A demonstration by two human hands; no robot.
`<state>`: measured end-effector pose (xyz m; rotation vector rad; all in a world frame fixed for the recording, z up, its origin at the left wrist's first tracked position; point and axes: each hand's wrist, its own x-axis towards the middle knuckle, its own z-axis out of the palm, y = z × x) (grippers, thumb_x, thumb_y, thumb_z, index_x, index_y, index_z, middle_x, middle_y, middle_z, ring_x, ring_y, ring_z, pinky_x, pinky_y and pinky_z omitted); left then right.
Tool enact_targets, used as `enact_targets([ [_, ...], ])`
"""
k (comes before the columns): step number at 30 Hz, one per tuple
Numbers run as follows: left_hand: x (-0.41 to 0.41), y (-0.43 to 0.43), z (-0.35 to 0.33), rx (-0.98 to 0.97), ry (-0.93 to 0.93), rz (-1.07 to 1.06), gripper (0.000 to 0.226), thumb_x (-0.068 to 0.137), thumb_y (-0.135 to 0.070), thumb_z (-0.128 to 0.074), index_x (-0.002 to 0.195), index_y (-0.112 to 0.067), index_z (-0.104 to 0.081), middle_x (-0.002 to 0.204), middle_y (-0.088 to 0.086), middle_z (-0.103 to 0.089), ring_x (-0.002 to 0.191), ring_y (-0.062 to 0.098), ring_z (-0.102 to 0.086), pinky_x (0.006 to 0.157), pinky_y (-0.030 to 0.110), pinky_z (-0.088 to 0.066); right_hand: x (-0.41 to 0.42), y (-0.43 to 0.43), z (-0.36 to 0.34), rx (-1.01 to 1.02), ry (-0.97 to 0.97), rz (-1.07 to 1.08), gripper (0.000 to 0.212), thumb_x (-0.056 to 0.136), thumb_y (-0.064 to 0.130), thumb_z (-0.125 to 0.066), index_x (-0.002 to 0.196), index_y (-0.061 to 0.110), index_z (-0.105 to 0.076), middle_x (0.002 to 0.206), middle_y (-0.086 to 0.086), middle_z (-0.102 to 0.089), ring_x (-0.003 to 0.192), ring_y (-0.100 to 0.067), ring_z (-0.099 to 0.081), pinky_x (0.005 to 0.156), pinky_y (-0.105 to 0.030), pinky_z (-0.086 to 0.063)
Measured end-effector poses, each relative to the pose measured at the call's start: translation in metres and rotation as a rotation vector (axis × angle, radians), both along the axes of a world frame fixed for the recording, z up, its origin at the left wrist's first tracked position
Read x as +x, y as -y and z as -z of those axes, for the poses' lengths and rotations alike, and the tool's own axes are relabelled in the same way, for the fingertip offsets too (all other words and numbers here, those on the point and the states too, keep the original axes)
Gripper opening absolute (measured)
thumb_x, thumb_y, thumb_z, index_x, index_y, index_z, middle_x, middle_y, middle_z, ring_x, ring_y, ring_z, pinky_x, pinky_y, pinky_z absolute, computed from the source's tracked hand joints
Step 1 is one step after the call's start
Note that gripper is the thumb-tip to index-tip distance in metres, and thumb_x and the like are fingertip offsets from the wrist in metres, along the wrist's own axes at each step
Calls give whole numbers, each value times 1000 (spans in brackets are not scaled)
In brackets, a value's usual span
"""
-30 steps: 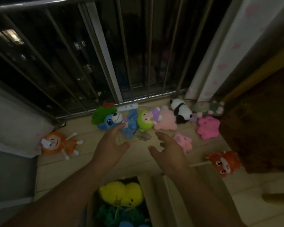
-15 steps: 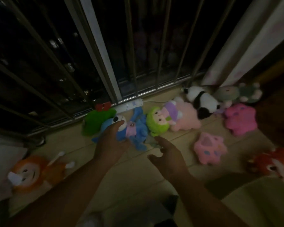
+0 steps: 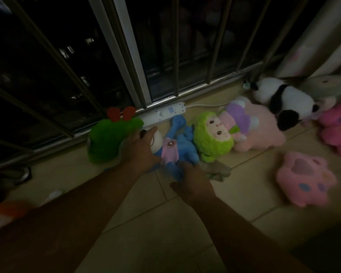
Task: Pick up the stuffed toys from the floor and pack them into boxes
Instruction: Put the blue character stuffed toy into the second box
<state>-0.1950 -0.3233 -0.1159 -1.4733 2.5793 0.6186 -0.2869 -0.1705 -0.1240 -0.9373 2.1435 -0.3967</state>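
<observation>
Blue floppy plush toy (image 3: 185,146), left hand (image 3: 141,152) resting flattish-fingered on it and right hand (image 3: 193,184) grip impossible to tell, might drag the touching green fuzzy-haired doll (image 3: 213,142) along.

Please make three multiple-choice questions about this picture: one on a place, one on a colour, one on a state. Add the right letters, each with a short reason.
1. Where does the white power strip lie?
A. On the floor along the window rail, behind the blue toy
B. On top of the panda
C. Inside a box

2. What colour are the two bumps on the green toy?
A. Yellow
B. Red
C. White

3. In what state is the blue toy?
A. Lifted in the air
B. Packed in a box
C. Lying on the floor, both hands at it

Answers:
1 A: the strip runs beside the rail.
2 B: both bumps look red.
3 C: the left hand rests on its head, and the right hand is at its lower end.
</observation>
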Motion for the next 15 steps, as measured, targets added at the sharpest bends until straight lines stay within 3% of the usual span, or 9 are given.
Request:
enact_targets([
  [4, -2, -4, 3, -193, 26, -34, 71, 74, -40, -71, 137, -39, -37, 133, 5, -49, 122, 31, -39, 96, 43, -32, -1, 6, 12, 22, -13, 24, 51, 79, 28, -63, 127, 29, -47, 122, -2, -57, 108, -23, -59, 90, -41, -51],
  [7, 2, -18, -6, -205, -19, -58, 59, 77, -40, -68, 130, -35, -45, 125, 4, -54, 118, 29, -42, 93, 39, -32, -3, 3, 5, 1, -20, 54, 41, 82, 32, -59, 122, 24, -54, 115, -3, -62, 105, -22, -60, 90, -40, -51],
  [15, 1, -51, -87, -182, -173, -127, 62, 74, -38, -73, 131, -32, -49, 126, 4, -55, 117, 29, -44, 88, 36, -36, -10, -29, -87, -140, -81, 99, 36, 82, 29, -58, 118, 24, -57, 109, -3, -62, 100, -24, -61, 83, -38, -53],
])
